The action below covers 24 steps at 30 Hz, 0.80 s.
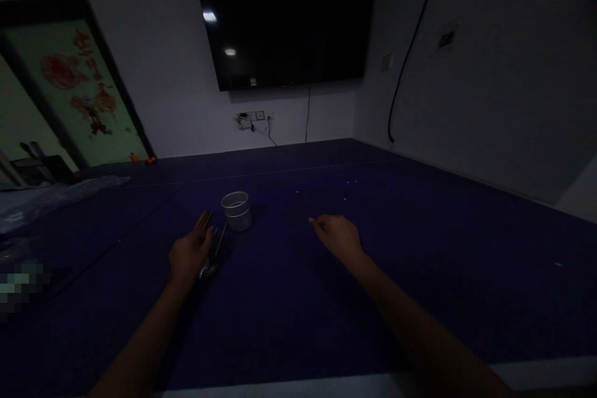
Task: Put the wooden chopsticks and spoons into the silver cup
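Observation:
My left hand (189, 255) is closed around brown chopsticks (203, 219), whose ends stick out beyond the fingers. Close to its right side is a metal spoon (221, 240), the handle slanting up toward the cup and the bowl low by the palm. A grey metal cup (237, 211) stands upright just beyond, apart from both hands. My right hand (339, 237) is over the dark purple tabletop (280, 298) with fingers curled and pinched together. Whether anything is between those fingertips cannot be made out.
Small white bits (345, 199) are scattered past my right hand. Clear plastic wrapping (60, 196) lies at the left, and an orange object (142, 159) at the far left edge. A television (289, 18) hangs on the back wall above sockets (254, 117). The room is dim.

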Each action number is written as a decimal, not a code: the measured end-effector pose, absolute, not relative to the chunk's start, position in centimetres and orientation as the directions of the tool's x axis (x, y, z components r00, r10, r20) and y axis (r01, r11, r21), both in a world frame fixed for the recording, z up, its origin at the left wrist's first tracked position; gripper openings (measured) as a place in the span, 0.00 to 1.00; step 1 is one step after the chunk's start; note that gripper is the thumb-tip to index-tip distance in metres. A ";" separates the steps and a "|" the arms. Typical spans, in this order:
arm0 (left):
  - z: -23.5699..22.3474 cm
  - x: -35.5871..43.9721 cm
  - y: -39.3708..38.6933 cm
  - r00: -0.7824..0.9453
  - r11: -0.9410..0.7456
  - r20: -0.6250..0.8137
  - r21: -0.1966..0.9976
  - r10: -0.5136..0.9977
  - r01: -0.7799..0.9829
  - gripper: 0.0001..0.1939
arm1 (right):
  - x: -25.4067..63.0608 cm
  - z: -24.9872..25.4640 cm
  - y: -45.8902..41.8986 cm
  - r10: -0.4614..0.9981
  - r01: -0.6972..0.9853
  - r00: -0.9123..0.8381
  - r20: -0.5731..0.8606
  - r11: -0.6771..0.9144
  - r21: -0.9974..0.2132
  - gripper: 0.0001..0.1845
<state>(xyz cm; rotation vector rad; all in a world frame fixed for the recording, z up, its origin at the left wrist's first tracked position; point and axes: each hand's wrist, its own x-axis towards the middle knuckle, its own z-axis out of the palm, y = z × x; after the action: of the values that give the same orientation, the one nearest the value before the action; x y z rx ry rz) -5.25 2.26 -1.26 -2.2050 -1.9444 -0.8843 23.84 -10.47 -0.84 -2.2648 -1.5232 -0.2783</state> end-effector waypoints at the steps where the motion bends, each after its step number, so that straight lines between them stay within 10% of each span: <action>1: -1.2 -4.8 1.9 0.064 -0.224 0.474 0.290 0.878 0.930 0.20 | 24.3 -0.7 -10.5 0.821 0.905 0.424 0.382 -0.362 -0.224 0.24; 8: -0.1 -0.3 0.0 0.338 -0.480 0.563 0.123 0.755 0.868 0.26 | 26.4 -0.5 -11.0 0.733 0.837 0.545 0.408 -0.444 -0.320 0.28; 24: -2.3 1.5 -1.6 0.394 -0.537 0.520 0.155 0.758 0.829 0.24 | 25.9 -0.5 -11.1 0.799 0.901 0.433 0.417 -0.364 -0.238 0.26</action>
<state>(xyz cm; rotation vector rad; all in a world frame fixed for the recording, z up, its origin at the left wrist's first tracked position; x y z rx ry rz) 1.47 -1.64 -2.31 -2.5121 -1.4390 -0.8313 25.93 -11.12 -0.51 -2.2624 -1.4386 -0.3204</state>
